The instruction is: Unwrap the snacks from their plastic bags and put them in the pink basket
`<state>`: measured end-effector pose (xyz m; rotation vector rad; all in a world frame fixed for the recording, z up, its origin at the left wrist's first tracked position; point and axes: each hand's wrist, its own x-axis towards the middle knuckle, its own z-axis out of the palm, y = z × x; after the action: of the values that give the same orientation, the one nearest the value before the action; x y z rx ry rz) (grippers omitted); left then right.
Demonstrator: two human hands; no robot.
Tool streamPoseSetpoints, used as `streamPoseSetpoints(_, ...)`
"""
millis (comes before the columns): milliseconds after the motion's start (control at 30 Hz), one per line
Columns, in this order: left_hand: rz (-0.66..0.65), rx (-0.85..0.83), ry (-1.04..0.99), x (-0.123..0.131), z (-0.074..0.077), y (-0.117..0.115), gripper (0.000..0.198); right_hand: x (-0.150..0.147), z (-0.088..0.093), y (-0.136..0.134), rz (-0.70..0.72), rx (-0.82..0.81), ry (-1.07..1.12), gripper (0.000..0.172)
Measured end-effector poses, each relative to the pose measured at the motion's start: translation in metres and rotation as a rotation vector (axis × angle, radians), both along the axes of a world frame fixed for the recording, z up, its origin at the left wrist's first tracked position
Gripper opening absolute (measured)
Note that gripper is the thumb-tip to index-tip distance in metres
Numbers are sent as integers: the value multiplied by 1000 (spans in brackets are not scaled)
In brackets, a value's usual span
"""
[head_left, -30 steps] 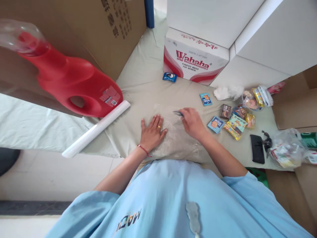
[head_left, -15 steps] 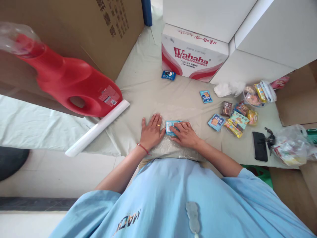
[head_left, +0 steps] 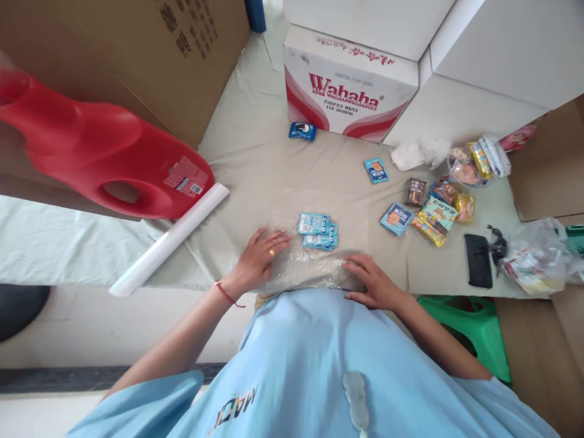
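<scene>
A small pile of light-blue snack packets (head_left: 314,224) lies on a sheet of clear plastic film (head_left: 305,271) near the front of the table. My left hand (head_left: 259,255) is open, fingers stretched out over the film's left side, apart from the packets. On the other side, my right hand (head_left: 371,281) is at the film's front right corner with its fingers spread and the thumb apart. Neither hand touches the packets. Whether the fingertips press on the film is hard to see.
A white roll (head_left: 171,240) lies by a big red bottle (head_left: 104,158) on the left. Two blue packets, a cocoa packet (head_left: 416,192) and other snacks lie to the right, near a black phone (head_left: 478,260) and a plastic bag (head_left: 536,258). Behind stands a Wahaha box (head_left: 351,91).
Both hands have moved apart and back toward the table's front edge. My right hand has let go of the blue packets, which now lie uncovered on the film.
</scene>
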<state>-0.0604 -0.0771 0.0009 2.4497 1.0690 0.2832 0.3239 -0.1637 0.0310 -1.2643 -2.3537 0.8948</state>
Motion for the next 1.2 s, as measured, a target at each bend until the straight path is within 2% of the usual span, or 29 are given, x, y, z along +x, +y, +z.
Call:
streamPoseSetpoints(67, -70, -50, -10, -12, 0, -3, 70, 6, -11, -12, -45, -6, -5, 51)
streamPoseSetpoints(133, -90, -70, -24, -19, -2, -2, 58, 4, -20, -14, -102, 19, 0, 30)
streamPoseSetpoints(233, -53, -97, -54, -20, -6, 7, 32, -2, -22, -3, -122, 33, 73, 30)
streamPoseSetpoints(367, 29, -153, -160, -14, -7, 25, 28, 1, 4, 29, -105, -64, 180, 34)
streamPoseSetpoints(467, 13, -191, -231, -14, -4, 32, 24, 11, 29, 57, 16, -186, 222, 34)
streamPoseSetpoints(533, -25, -205, -239, -16, -3, 32, 27, 12, 38, 77, 36, -190, 217, 34)
streamPoseSetpoints(600, -43, -210, -214, -18, -2, 29, 31, 5, 38, 96, -23, -79, 134, 30)
streamPoseSetpoints(667, -39, -209, -176, -19, -1, 23, 37, -10, 30, 113, -41, 67, -30, 27)
streamPoseSetpoints(733, -30, -203, -145, -20, -1, 17, 46, -29, 19, 125, 10, 161, -198, 35)
streamPoseSetpoints(800, -25, -194, -133, -22, 0, 11, 55, -44, 8, 133, 71, 193, -296, 37)
streamPoseSetpoints(867, -25, -185, -133, -24, -1, 5, 64, -53, -2, 136, 119, 209, -330, 30)
streamPoseSetpoints(1000, -26, -134, -144, -27, -5, -6, 80, -54, -9, 136, 152, 212, -324, 26)
streamPoseSetpoints(1067, -19, -97, -153, -27, -8, -10, 82, -55, -7, 136, 90, 184, -274, 26)
streamPoseSetpoints(1200, -11, -70, -138, -23, -12, -13, 77, -74, 6, 145, -131, 147, -266, 33)
